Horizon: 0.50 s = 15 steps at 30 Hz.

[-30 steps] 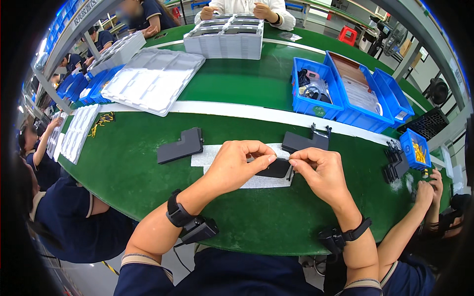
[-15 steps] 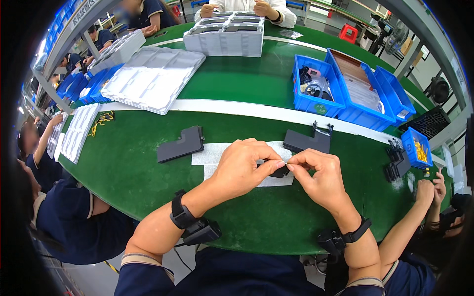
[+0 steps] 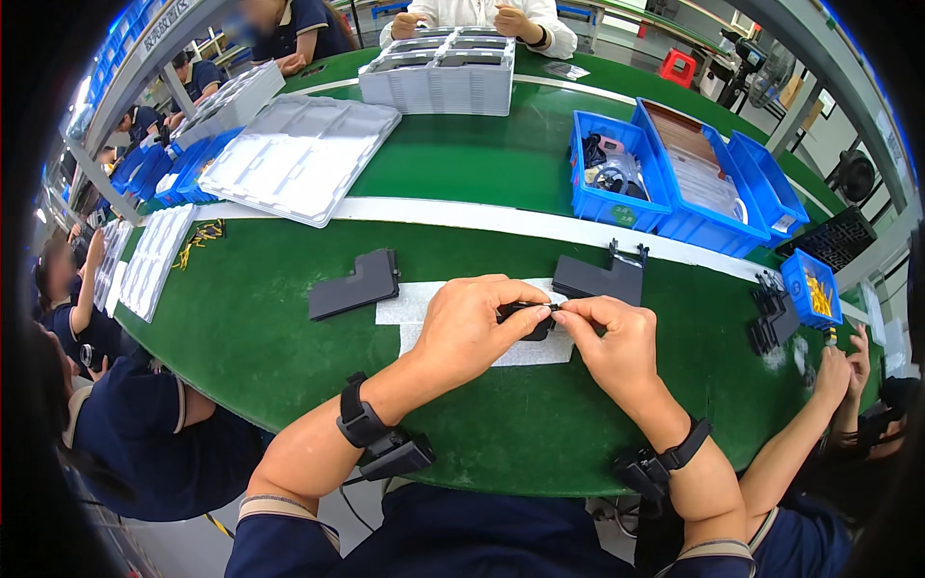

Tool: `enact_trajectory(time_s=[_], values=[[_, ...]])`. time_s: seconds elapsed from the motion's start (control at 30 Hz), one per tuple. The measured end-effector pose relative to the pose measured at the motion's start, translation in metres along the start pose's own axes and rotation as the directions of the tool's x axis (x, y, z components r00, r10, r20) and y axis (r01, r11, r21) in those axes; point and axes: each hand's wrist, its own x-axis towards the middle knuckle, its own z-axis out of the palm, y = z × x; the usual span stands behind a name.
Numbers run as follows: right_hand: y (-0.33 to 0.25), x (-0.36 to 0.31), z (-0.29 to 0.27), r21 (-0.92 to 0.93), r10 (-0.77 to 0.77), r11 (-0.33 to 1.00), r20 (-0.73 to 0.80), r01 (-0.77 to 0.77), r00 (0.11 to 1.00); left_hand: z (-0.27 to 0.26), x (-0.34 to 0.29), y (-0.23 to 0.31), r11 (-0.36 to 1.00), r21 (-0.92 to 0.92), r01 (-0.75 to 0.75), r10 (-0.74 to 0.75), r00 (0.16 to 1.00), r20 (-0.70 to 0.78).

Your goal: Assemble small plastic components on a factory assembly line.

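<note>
My left hand [image 3: 472, 323] is closed around a small black plastic part [image 3: 540, 329], held just above a white cloth pad [image 3: 525, 353]. My right hand [image 3: 617, 339] pinches at the right end of this part, thumb against forefinger. Whatever lies between those fingertips is too small to make out. Both hands nearly meet, and the left fingers cover much of the part. Beyond my left hand lies an L-shaped stack of black plastic parts [image 3: 355, 285]. A second dark stack [image 3: 599, 279] lies behind my right hand, with thin black pieces [image 3: 628, 253] at its far edge.
Blue bins [image 3: 617, 197] stand at the back right. A small blue bin of yellow pieces [image 3: 819, 294] sits near more black parts [image 3: 773, 318]. White trays [image 3: 299, 144] and yellow pieces [image 3: 198, 241] lie left. Co-workers sit on both sides; one's hands [image 3: 843, 371] work at right.
My right hand has shifted slightly left, its fingertips closer to my left thumb. The black part stays in my left hand.
</note>
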Motion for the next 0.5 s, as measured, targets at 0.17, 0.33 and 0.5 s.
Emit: enact_trajectory(time_s=[0.17,0.33,0.5], values=[[0.001,-0.001,0.009,-0.172,-0.263,0.953,-0.059,0.250,0.963,0.005,0.001,-0.001,1.000,-0.004,0.015,-0.016,0.998,-0.057],[0.003,-0.001,0.012,-0.151,-0.278,0.950,-0.025,0.272,0.960,0.005,0.001,-0.002,1.000,-0.004,0.023,-0.023,0.998,-0.065],[0.002,-0.001,0.012,-0.135,-0.309,0.943,-0.006,0.305,0.951,0.005,0.002,-0.003,1.000,-0.020,0.011,-0.013,0.998,-0.065]])
